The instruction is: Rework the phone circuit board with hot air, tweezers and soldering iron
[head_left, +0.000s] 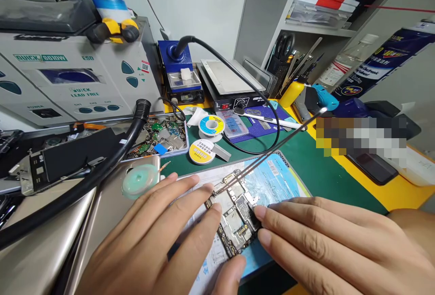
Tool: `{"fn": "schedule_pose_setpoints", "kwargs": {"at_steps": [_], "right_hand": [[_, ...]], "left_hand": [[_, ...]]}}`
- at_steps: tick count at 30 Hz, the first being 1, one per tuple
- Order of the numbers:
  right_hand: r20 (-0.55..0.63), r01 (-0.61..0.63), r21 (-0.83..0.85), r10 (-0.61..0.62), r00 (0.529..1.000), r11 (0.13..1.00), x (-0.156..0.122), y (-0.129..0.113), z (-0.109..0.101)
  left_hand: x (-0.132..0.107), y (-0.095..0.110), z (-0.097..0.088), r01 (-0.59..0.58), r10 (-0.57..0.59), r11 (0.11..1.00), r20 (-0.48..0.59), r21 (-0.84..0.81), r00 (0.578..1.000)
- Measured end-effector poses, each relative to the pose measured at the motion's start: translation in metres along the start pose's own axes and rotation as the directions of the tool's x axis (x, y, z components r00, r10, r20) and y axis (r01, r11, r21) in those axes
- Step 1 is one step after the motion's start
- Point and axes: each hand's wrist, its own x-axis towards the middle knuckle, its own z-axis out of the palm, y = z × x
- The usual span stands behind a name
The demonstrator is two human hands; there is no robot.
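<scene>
Board: a phone logic board point(234, 215), tilted on the sheet in front of the person, between both hands, its face crowded with metal shields and tiny components.

Handling: it looks light, thin and stiff, but likely brittle; its small parts could snag or break off. The bare outer edges seem the safest place to take hold.

Left hand: the left hand point(152, 236) lies to the board's left, fingers slightly spread, fingertips pressing against the board's left edge.

Right hand: the right hand point(316, 240) lies to the board's right, fingers close together, fingertips against the right edge. Together the hands pinch the board from both sides.

Tweezers: long, thin metal tweezers point(272, 150) slant from the board's upper end toward the upper right. Which hand, if any, holds them cannot be told.

Beneath: a printed blue-and-white repair sheet point(275, 181) lies under the board, on a green work mat point(326, 168).

Nearby: two yellow-labelled solder reels point(201, 151) and a tray of phone parts point(159, 138) sit beyond the hands.

Farther back: a Quick hot-air station point(78, 77), a blue soldering station point(180, 70) and a flat preheater plate point(231, 82) line the bench.
</scene>
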Motion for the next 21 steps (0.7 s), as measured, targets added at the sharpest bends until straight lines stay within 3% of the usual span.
{"fn": "schedule_pose_setpoints", "kwargs": {"at_steps": [4,21], "right_hand": [[0.019,0.053,0.01,-0.053,0.998,0.999,-0.0012,0.0019,-0.0015],[0.035,0.044,-0.02,-0.043,0.998,0.999,0.001,0.0054,-0.0019]], "left_hand": [[0.0008,0.0008,0.0002,0.0,0.0,1.0,-0.004,0.002,1.0],[0.0017,0.0001,0.0013,-0.001,0.001,1.0,0.0,0.004,1.0]]}}
